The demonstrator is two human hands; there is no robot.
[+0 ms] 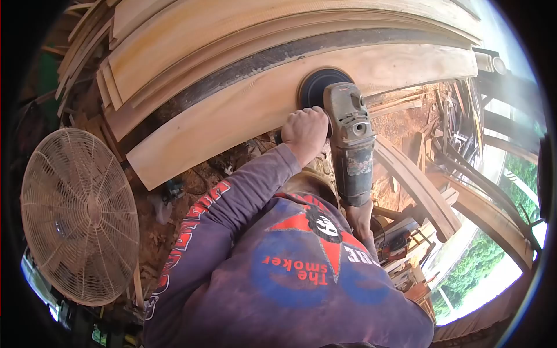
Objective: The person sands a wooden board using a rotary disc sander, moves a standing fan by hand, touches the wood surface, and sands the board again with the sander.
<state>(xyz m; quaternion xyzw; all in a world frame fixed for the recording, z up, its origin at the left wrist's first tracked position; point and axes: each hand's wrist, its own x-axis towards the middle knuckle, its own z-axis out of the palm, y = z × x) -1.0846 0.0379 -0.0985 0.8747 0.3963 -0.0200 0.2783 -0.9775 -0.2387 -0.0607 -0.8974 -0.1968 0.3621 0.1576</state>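
Observation:
A worn power sander (pixel 353 139) has its round dark disc (pixel 322 87) on the face of a long pale board (pixel 232 113). My left hand (pixel 306 132) is closed around the sander's side handle, just below the disc. At the rear end of the tool body is my right hand (pixel 360 217), wrapped round it, with its fingers largely hidden under the tool.
Stacked boards (pixel 191 52) lie beyond the pale board. A large round fan (pixel 80 216) stands at the left. Curved timber pieces (pixel 418 188) and wood scraps are on the right, with sawdust (pixel 400 126) on the ground.

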